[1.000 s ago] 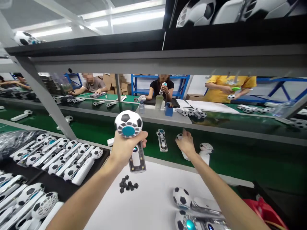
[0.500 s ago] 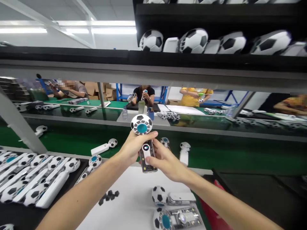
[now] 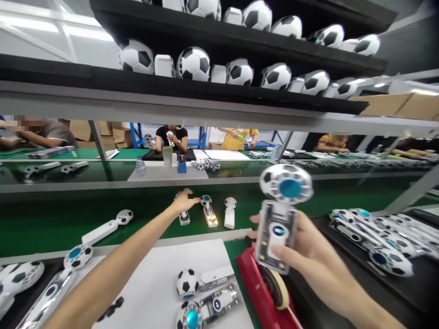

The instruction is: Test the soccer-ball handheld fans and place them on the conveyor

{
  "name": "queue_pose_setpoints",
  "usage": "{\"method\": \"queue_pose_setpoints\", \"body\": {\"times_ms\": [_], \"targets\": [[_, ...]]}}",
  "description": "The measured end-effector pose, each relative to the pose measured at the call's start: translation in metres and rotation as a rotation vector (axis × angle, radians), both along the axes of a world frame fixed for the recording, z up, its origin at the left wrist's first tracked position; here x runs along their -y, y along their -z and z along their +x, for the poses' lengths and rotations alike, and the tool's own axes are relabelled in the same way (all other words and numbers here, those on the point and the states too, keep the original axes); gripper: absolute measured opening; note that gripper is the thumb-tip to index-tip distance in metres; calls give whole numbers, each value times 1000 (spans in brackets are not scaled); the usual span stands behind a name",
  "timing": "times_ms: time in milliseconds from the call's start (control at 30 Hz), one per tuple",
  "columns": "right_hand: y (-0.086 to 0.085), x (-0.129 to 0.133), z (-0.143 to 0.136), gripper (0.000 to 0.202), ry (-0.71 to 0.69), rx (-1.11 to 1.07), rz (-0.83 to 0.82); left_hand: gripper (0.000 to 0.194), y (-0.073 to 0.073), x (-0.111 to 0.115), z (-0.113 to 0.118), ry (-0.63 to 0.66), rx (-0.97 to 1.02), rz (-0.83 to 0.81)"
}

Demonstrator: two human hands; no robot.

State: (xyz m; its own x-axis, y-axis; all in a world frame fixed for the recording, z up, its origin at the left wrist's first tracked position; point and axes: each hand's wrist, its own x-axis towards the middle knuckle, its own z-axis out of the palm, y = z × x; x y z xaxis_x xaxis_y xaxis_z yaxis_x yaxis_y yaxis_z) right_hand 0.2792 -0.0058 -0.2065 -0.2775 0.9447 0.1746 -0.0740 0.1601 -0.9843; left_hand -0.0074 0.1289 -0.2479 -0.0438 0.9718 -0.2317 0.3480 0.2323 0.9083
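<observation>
My right hand (image 3: 310, 258) is raised at the right, closed round the clear-fronted handle of a handheld fan (image 3: 277, 240). This fan has a soccer-ball head with a teal centre, and a small round display glows on its handle. Stretched out over the green belt, my left hand (image 3: 185, 202) has its thumb apart from the fingers. Beneath it lies another handheld fan (image 3: 184, 216), its head mostly hidden by the hand; whether they touch I cannot tell. Just right of that hand a fan with lit yellow lights (image 3: 210, 214) lies beside a white-backed fan (image 3: 229, 214).
A red tape dispenser (image 3: 257, 285) stands below my right hand. Fans lie on the white sheet (image 3: 147, 274) and on the black tray (image 3: 346, 269) at right. Overhead, a black shelf (image 3: 206, 87) holds several more. Across the belt, people work at a green table.
Both hands were together on one fan; now the right hand alone holds it, further right. My left hand has let go and reached over the belt. The view has turned right.
</observation>
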Motion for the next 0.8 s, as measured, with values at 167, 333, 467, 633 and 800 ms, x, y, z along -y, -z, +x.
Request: {"method": "queue_pose_setpoints", "body": {"times_ms": [167,333,467,633,800], "targets": [[1,34,53,58,278,-49,-58,48,80,-48,6,-297,-331,-201],[14,60,71,56,483,-30,-3,39,112,-69,9,-341,-327,-276],[24,72,85,50,426,-35,49,28,111,-63,4,-286,-98,-253],[17,78,83,55,408,-167,32,16,92,-26,-14,-199,201,-148],[-3,79,87,44,279,-340,-66,16,54,24,-42,-148,305,-82]]}}
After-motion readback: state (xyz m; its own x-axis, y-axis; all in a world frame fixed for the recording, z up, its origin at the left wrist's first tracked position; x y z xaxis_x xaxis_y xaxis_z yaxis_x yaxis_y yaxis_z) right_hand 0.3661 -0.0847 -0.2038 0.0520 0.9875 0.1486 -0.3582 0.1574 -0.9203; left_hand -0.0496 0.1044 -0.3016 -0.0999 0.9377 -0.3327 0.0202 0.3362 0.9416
